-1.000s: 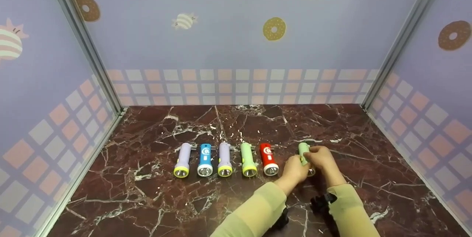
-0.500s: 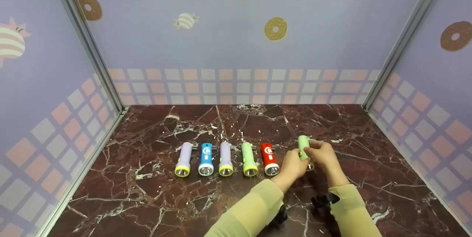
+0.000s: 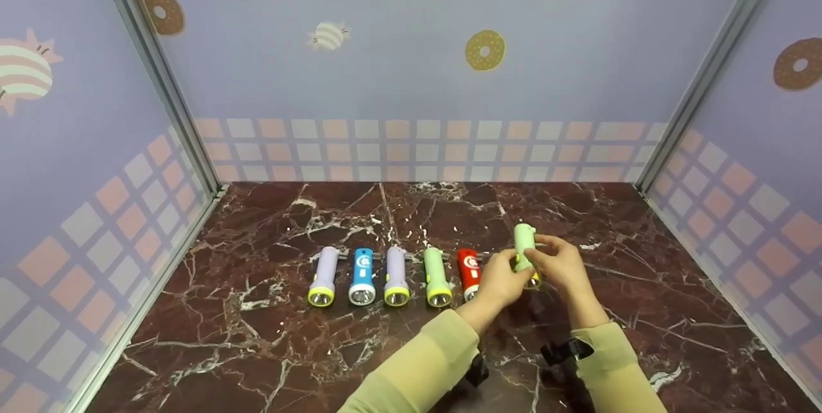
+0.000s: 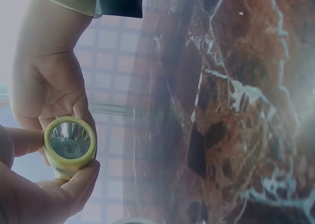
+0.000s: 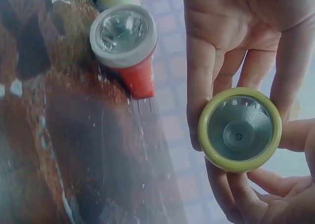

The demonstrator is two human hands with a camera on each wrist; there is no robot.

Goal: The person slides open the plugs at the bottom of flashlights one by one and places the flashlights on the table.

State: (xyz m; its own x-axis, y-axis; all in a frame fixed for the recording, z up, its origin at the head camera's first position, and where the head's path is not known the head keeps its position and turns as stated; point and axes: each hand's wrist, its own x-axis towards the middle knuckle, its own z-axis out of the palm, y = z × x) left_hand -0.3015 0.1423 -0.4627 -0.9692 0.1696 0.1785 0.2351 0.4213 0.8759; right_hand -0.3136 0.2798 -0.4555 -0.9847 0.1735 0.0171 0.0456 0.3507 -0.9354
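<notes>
Both hands pinch a light green flashlight [image 3: 524, 241] with a yellow head, raised above the table with its lens end toward the person. On its left side the left hand [image 3: 501, 279] grips the lower body near a yellow switch. From the right, the right hand [image 3: 561, 266] holds it, thumb in front and fingers behind. Both wrist views look at the lens end: the yellow rim [image 4: 69, 160] lies between the two hands in the left one, and the reflector of the flashlight [image 5: 240, 130] shows unlit in the right one.
A red flashlight [image 3: 468, 264] lies just left of the hands, partly covered by the left hand. Further left lie a green one [image 3: 435, 266], a purple one [image 3: 395, 265], a blue one [image 3: 363, 265] and another purple one [image 3: 327, 265]. Patterned walls enclose the marble-look table [image 3: 257, 349].
Both hands have lifted the green flashlight up from the table and drawn it slightly left. The left hand and forearm shifted left, now overlapping the red flashlight's head. The other flashlights stay in their row.
</notes>
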